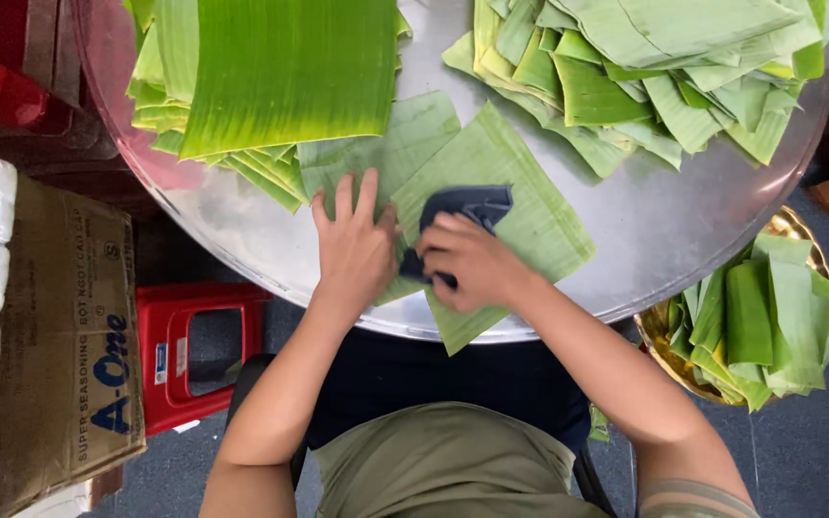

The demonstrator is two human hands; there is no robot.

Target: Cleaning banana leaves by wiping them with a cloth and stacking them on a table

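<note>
Round metal tabletop (683, 240): left hand (355, 251) flat, fingers spread, pinning banana leaf (520, 206) while right hand (472, 261) clamps dark cloth (467, 203) on it mid-wipe, w/ leaf stacks (271, 77) beyond both hands.

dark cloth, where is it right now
In the head view the dark cloth lies under the right hand on a banana leaf piece, beside the left hand.

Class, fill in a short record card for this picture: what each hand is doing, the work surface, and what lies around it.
Left hand: flat, pressing down a banana leaf piece
Right hand: gripping a dark cloth on that leaf
Surface: round metal tray
On tray: two leaf stacks
Beside tray: gold bowl of folded leaves, red stool, cardboard box
</note>
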